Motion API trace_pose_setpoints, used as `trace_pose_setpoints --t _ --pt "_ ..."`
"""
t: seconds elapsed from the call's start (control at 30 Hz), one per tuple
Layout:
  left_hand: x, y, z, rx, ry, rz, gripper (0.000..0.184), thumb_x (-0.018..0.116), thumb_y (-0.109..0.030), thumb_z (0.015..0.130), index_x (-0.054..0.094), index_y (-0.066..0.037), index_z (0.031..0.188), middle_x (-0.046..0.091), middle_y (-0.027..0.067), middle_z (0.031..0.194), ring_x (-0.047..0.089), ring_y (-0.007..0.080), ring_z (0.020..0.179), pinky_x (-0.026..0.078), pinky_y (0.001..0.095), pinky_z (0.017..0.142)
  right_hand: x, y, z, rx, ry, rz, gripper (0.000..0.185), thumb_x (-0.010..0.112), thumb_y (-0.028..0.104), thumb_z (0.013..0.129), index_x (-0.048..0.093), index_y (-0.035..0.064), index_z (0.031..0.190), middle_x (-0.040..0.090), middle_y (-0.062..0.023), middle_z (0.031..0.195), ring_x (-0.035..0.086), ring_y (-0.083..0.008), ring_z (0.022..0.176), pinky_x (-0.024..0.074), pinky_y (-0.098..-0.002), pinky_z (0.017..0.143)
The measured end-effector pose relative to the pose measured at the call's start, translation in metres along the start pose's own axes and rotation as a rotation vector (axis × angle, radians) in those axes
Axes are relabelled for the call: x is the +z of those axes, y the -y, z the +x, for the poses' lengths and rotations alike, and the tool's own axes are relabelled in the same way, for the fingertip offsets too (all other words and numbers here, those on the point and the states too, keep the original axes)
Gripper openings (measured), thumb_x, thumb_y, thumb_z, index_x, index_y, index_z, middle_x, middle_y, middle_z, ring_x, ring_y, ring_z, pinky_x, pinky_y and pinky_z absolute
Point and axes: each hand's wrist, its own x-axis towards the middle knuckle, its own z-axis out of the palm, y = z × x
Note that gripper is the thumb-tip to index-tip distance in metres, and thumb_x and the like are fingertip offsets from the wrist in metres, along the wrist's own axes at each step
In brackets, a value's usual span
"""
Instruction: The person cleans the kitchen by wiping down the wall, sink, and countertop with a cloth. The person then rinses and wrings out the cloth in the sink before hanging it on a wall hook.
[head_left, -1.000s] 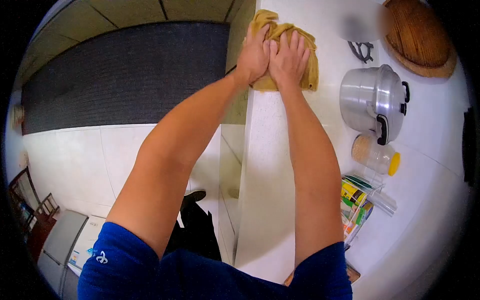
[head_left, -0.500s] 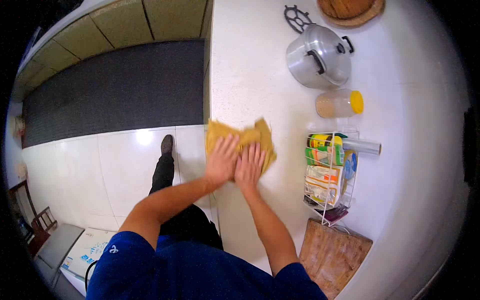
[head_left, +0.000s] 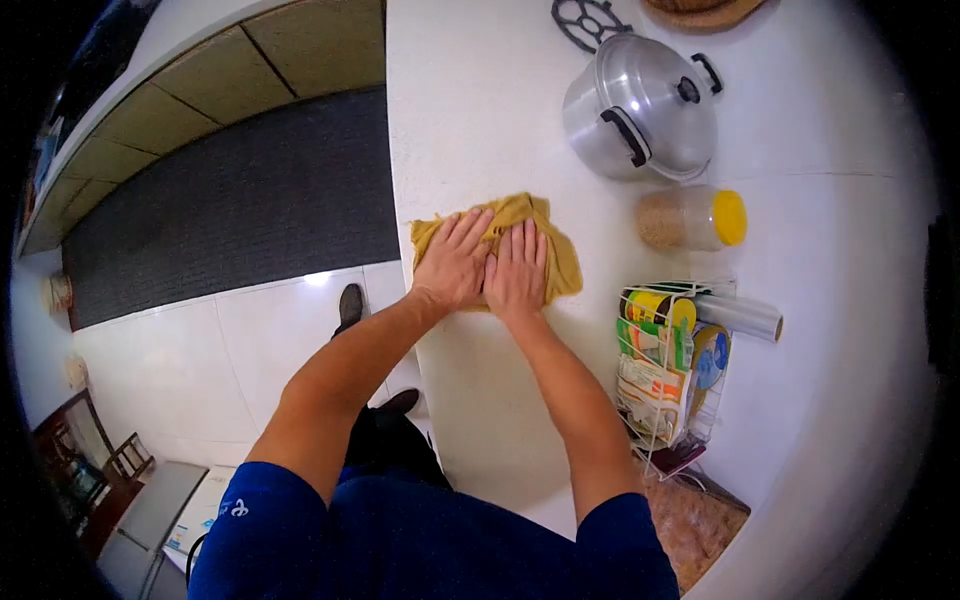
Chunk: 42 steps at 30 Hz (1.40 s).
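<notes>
A crumpled yellow-brown cloth [head_left: 562, 262] lies on the white counter [head_left: 490, 400], close to its left edge. Flat on the cloth's left part is my left hand [head_left: 455, 260], its fingers stretched out. Just beside it, my right hand [head_left: 517, 268] presses on the middle of the cloth, fingers extended too. The two hands touch or nearly touch at the thumbs. Cloth shows beyond the fingertips and to the right of my right hand.
Along the counter's right side are a black ring stand [head_left: 590, 22], a metal pot [head_left: 645, 105], a yellow-lidded jar [head_left: 690, 218], a wire rack of packets [head_left: 655, 375] and a wooden board [head_left: 695, 525]. A dark mat [head_left: 230, 200] lies left.
Both hands and the cloth have come down the counter, nearer my body, since the earliest frame. The view has shifted, and the rack and board now show more fully.
</notes>
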Motion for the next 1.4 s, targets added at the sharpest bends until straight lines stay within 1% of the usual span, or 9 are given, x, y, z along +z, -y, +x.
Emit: trace_pose_setpoints --t 0.13,0.47,0.67,0.87,1.0,1.17,1.23,1.3,1.4 --pt "0.007 0.017 0.038 -0.079 -0.103 -0.043 0.045 0.045 -0.027 0.099 0.059 -0.002 0.133 0.033 0.0178 0.161 0.027 0.0325 0.151 0.019 0.0493 0.123 -0.004 -0.019 0.056 -0.109 0.095 -0.066 0.059 0.049 0.031 0.099 0.046 -0.0058 0.145 0.038 -0.0191 0.156 0.025 -0.0332 0.151 0.0125 -0.0493 0.125" --pt "0.001 0.083 0.165 -0.089 -0.258 0.120 0.047 0.044 -0.028 0.099 0.056 -0.003 0.138 0.038 0.0157 0.158 0.031 0.0319 0.148 0.024 0.0496 0.121 0.017 -0.063 0.197 -0.126 -0.228 -0.017 0.058 0.052 0.031 0.097 0.049 -0.0019 0.144 0.044 -0.0158 0.153 0.033 -0.0299 0.147 0.0200 -0.0474 0.123" --pt "0.012 0.076 0.153 -0.155 -0.328 0.188 0.048 0.039 -0.033 0.103 0.052 -0.008 0.143 0.037 0.0134 0.160 0.029 0.0328 0.149 0.020 0.0490 0.122 0.027 -0.059 0.190 -0.066 -0.293 -0.014 0.056 0.052 0.033 0.097 0.050 0.0036 0.145 0.041 -0.0124 0.157 0.033 -0.0294 0.147 0.0192 -0.0485 0.123" --pt "0.033 -0.002 0.025 -0.198 -0.354 0.161 0.045 0.039 -0.037 0.104 0.058 -0.011 0.136 0.036 0.0131 0.160 0.028 0.0330 0.150 0.018 0.0512 0.122 0.022 -0.015 0.036 0.017 -0.283 0.069 0.054 0.049 0.035 0.099 0.051 0.0082 0.145 0.040 -0.0133 0.157 0.032 -0.0341 0.147 0.0161 -0.0551 0.122" --pt "0.036 -0.110 -0.082 -0.173 -0.078 0.200 0.046 0.043 -0.035 0.101 0.057 -0.011 0.138 0.030 0.0148 0.163 0.024 0.0386 0.150 0.015 0.0538 0.123 0.002 -0.015 -0.118 0.036 -0.225 0.094 0.051 0.049 0.033 0.098 0.055 0.0058 0.141 0.039 -0.0157 0.157 0.029 -0.0355 0.148 0.0150 -0.0558 0.122" --pt "0.063 -0.219 -0.197 0.016 0.069 0.086 0.052 0.046 -0.036 0.100 0.054 -0.007 0.142 0.026 0.0152 0.165 0.020 0.0390 0.152 0.013 0.0547 0.124 -0.013 -0.019 -0.307 0.120 -0.056 0.125 0.057 0.055 0.031 0.094 0.053 -0.0027 0.140 0.037 -0.0193 0.157 0.026 -0.0370 0.149 0.0139 -0.0571 0.122" --pt "0.058 -0.232 -0.224 0.054 0.091 0.069 0.053 0.046 -0.037 0.100 0.053 -0.006 0.143 0.027 0.0151 0.164 0.019 0.0396 0.152 0.013 0.0551 0.124 -0.024 -0.009 -0.352 0.146 0.040 0.127 0.062 0.057 0.031 0.092 0.049 -0.0053 0.142 0.037 -0.0224 0.156 0.026 -0.0393 0.149 0.0139 -0.0583 0.122" --pt "0.045 -0.224 -0.226 0.242 0.249 0.080 0.053 0.044 -0.037 0.101 0.052 -0.006 0.143 0.028 0.0155 0.164 0.021 0.0364 0.152 0.013 0.0521 0.125 -0.033 -0.001 -0.364 0.141 0.049 0.117 0.063 0.057 0.031 0.093 0.047 -0.0072 0.142 0.037 -0.0250 0.155 0.026 -0.0408 0.149 0.0140 -0.0586 0.122" --pt "0.053 -0.183 -0.190 0.409 0.222 -0.015 0.054 0.042 -0.037 0.102 0.052 -0.004 0.143 0.029 0.0149 0.164 0.022 0.0317 0.153 0.013 0.0473 0.126 -0.025 -0.005 -0.327 0.125 0.031 0.134 0.069 0.056 0.032 0.093 0.042 -0.0143 0.142 0.037 -0.0318 0.152 0.026 -0.0446 0.148 0.0134 -0.0595 0.122"
